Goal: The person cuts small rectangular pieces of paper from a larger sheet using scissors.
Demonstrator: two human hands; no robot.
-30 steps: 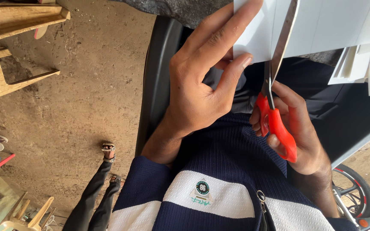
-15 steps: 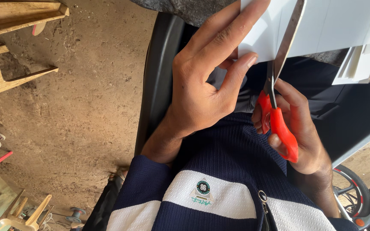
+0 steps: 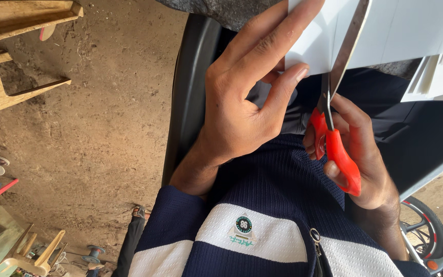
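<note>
While the left hand (image 3: 242, 110) pinches the white sheet (image 3: 314, 46), the right hand (image 3: 357, 154) works red-handled scissors (image 3: 334, 123) into it.

Since half a second ago the blades have barely shifted along the sheet's edge, and the thumb now presses nearer the cut line, so the cut looks slow and mid-stroke rather than finished. Left fingers grip the paper's corner just beside the blades; right fingers are curled through the red loops, blades partly closed on the paper. More white cut pieces (image 3: 431, 77) lie to the right over a dark lap. Beyond, a dirt floor (image 3: 103, 128), a wooden bench (image 3: 6, 56) and a wheel (image 3: 426, 225) show.
</note>
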